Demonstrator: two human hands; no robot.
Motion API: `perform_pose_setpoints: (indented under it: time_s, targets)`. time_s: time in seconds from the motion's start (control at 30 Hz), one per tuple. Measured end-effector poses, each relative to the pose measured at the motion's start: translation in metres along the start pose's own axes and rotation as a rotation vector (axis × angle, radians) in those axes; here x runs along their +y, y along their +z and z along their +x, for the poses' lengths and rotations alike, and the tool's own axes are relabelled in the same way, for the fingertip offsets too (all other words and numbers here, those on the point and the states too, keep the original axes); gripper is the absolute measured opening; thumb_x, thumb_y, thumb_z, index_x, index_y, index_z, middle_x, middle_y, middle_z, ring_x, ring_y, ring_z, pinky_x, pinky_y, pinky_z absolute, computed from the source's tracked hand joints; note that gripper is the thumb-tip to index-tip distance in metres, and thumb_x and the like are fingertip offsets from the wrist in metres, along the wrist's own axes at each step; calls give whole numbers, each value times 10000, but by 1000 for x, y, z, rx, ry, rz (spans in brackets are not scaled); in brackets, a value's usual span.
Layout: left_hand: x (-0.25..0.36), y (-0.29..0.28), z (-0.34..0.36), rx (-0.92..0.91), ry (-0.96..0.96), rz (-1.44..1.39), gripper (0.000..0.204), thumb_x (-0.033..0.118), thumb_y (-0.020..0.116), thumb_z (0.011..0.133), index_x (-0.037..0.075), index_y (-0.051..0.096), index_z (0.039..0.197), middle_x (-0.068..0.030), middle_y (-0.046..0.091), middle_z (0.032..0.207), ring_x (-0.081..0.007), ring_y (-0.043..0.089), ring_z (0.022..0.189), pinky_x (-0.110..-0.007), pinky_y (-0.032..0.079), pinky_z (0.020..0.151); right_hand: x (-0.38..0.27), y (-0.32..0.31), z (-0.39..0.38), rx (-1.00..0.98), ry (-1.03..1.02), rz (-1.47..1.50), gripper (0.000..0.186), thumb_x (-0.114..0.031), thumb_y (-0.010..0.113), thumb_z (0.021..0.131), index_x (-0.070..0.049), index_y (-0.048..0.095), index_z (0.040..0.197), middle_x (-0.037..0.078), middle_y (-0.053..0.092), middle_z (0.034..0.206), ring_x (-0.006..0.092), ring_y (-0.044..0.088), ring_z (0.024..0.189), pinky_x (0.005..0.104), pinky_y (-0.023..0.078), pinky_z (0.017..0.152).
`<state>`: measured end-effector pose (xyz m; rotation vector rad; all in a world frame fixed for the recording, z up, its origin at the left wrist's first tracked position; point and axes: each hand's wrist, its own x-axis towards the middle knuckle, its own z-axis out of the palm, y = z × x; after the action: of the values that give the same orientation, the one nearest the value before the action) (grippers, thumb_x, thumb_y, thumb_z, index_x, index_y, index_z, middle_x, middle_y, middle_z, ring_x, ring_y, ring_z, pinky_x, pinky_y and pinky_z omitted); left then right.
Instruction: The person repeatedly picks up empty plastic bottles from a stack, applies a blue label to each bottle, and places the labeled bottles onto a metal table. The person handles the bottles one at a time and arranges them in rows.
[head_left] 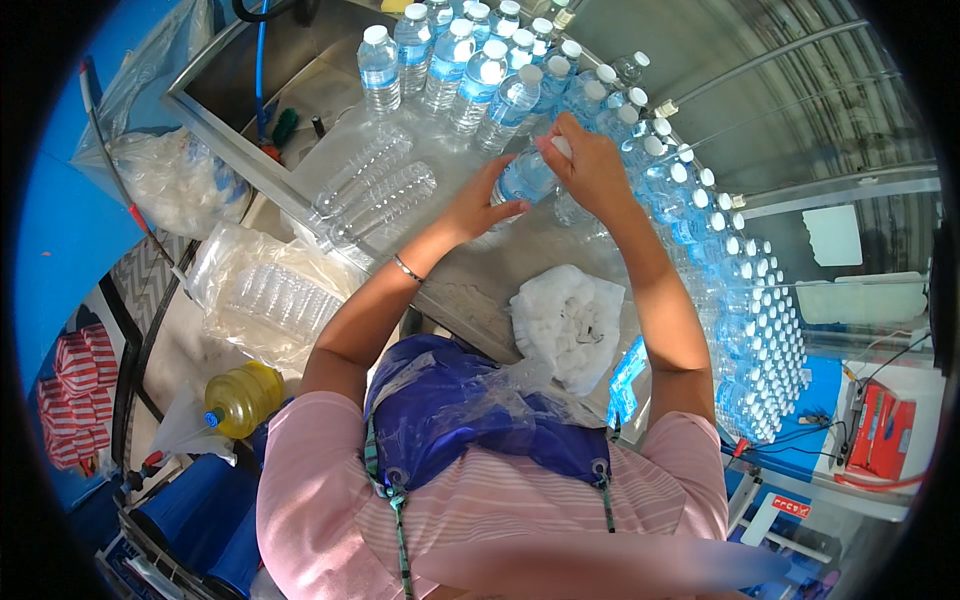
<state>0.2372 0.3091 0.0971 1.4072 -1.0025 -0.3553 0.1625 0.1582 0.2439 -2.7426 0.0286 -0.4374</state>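
Note:
A clear water bottle (524,180) with a blue label leans over the metal counter in front of me. My left hand (482,208) is wrapped around its body. At its top, my right hand (590,165) grips the white cap (560,147), fingers closed around it. Left of my hands, clear bottles without labels or visible caps (390,200) lie on their sides. Between my forearms sits an opened plastic bag of white caps (570,325). Blue label strips (627,380) lie close to my right elbow.
Capped, labelled bottles (483,75) stand in rows at the back, with many more (745,330) along the right. A metal sink (290,60) is at the back left. Below it are a bag of clear bottles (275,300) and a yellow jug (243,400). A red case (880,430) lies far right.

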Motion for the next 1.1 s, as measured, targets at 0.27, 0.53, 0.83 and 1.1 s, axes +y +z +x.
perform_pose_setpoints:
  time_s: [0.27,0.53,0.83,1.1]
  targets:
    - [-21,5,4,-2,-31,-11,746,291,764,796,17,395,1383,-196,510,1293,-334,478,1231,-407,372,1024,11,16,0,-15,80,33,375,-436,625,895,-69,567,947,148,645,727,332,646,664,396,481,604]
    - [-44,23,22,292,79,412,812,239,737,816,-33,287,1435,-268,449,1330,-342,487,1211,-404,395,1004,34,20,20,62,84,-148,401,-447,646,866,-79,551,996,159,677,838,372,654,770,452,494,631]
    - [-51,51,49,201,-571,-975,861,107,618,869,29,64,1523,-203,298,1493,-287,536,1173,-396,453,975,58,28,43,214,239,-251,376,-330,651,889,-79,561,1154,180,661,944,380,642,834,458,491,686]
    - [9,-30,-3,-68,-177,888,511,153,702,767,73,588,1259,-191,478,1381,-381,451,1269,-428,425,1012,15,13,-95,-187,285,286,415,-215,686,845,-116,580,1234,134,576,1086,310,583,927,417,490,788]
